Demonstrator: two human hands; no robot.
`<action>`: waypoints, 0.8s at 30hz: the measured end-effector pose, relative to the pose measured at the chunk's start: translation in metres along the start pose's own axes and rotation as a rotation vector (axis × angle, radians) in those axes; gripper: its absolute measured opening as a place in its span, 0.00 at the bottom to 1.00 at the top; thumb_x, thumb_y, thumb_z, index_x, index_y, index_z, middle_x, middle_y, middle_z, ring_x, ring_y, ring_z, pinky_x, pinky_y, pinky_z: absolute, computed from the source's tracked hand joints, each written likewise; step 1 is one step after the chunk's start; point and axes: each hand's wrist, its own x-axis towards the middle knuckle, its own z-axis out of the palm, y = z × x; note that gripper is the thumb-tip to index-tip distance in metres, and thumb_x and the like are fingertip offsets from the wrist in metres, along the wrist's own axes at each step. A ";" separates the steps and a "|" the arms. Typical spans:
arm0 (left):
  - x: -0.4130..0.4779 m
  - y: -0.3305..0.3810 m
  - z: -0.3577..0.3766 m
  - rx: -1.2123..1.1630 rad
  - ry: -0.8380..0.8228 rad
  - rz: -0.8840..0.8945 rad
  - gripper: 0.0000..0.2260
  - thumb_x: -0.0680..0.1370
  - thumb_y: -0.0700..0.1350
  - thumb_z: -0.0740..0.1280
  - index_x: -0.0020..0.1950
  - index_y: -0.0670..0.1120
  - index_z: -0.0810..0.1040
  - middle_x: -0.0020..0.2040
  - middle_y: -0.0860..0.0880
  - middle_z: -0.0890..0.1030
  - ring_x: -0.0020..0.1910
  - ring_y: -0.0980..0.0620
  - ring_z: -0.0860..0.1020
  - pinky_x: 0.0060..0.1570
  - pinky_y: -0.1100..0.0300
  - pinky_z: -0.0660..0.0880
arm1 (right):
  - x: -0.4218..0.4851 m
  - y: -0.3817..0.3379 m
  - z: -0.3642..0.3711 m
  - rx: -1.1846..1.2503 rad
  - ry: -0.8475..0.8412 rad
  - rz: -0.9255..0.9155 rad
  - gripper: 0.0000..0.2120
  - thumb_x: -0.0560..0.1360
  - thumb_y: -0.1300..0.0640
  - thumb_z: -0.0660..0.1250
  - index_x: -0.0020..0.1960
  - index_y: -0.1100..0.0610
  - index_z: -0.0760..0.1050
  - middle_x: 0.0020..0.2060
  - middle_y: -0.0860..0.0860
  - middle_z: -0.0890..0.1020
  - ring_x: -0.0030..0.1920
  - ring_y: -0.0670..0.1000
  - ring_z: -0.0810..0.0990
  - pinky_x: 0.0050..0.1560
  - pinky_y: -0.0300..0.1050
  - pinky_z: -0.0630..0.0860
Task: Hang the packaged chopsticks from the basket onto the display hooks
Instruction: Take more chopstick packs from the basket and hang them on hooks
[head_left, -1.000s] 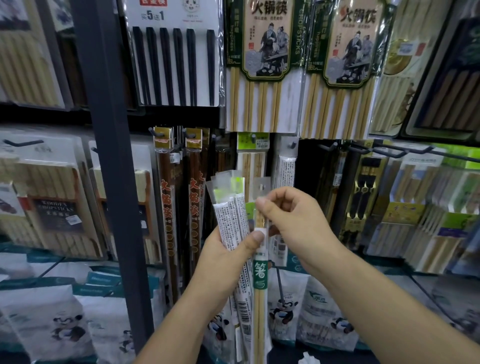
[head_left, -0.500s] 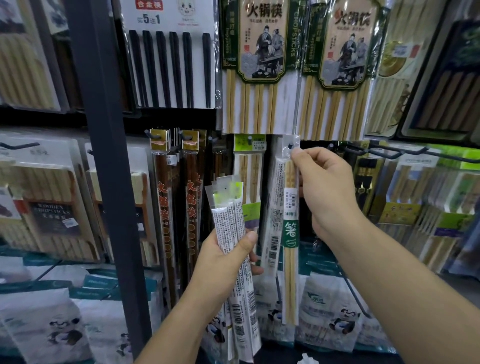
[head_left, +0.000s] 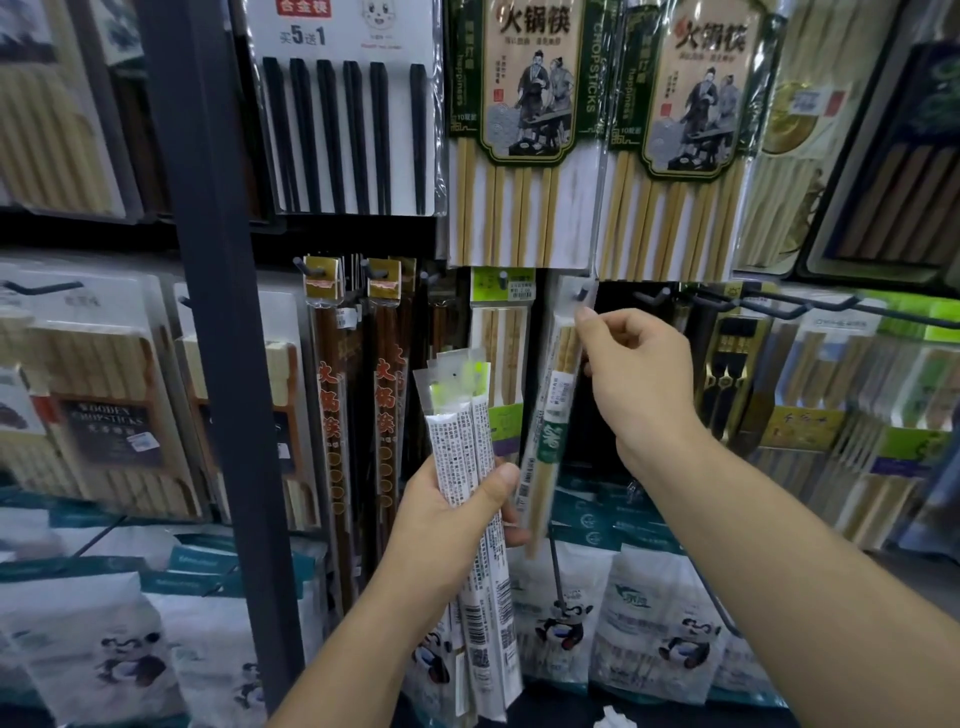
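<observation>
Head view, shop display wall. A bundle of chopstick packs (head_left: 460, 441) is gripped in the left hand (head_left: 457, 525), fingers wrapped behind and thumb pressed across the front; the packs are long, narrow and flat, with white backs covered in fine print and barcodes, and clear glossy plastic tabs at the top. The bundle is held upright, tilted slightly left, in front of the lower row of the display. A single pack (head_left: 550, 415) is seen just right of the bundle: a clear sleeve over pale bamboo sticks, with a green band at mid-length. Its top tab is located at a dark metal hook (head_left: 583, 294); whether the hole is fully threaded cannot be told. The pack hangs slanted, lower end swung left towards the bundle. Its upper right edge is pinched between index fingertip and thumb of the right hand (head_left: 639, 384); the remaining fingers are curled loosely. To the left, a dark matte metal post (head_left: 218, 364) is noted, square in section. Above, a card of black chopsticks (head_left: 353, 130) and green-labelled bamboo sets (head_left: 524, 130) are hung. Dark brown lacquered pairs (head_left: 332, 415) are hung left of the bundle. Soft bags printed with pandas (head_left: 561, 623) are hung below.
</observation>
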 end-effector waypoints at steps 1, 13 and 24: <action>0.000 0.000 0.000 -0.006 -0.003 -0.003 0.02 0.79 0.43 0.72 0.49 0.49 0.82 0.37 0.44 0.81 0.37 0.45 0.82 0.40 0.50 0.83 | 0.001 0.003 0.000 -0.017 0.000 0.006 0.13 0.79 0.47 0.70 0.39 0.52 0.81 0.28 0.43 0.79 0.29 0.38 0.75 0.34 0.33 0.73; -0.003 0.005 0.002 -0.039 -0.029 -0.015 0.16 0.73 0.46 0.78 0.55 0.40 0.78 0.39 0.42 0.82 0.38 0.43 0.83 0.39 0.50 0.82 | -0.043 0.010 0.003 -0.004 -0.212 0.001 0.11 0.77 0.50 0.72 0.39 0.54 0.79 0.27 0.43 0.76 0.30 0.41 0.73 0.35 0.37 0.72; -0.005 0.011 0.005 -0.049 -0.102 0.016 0.12 0.72 0.51 0.78 0.53 0.50 0.84 0.45 0.43 0.86 0.40 0.41 0.85 0.40 0.47 0.83 | -0.057 0.011 0.006 0.087 -0.427 0.121 0.09 0.73 0.53 0.77 0.45 0.57 0.80 0.36 0.53 0.81 0.35 0.47 0.78 0.36 0.42 0.77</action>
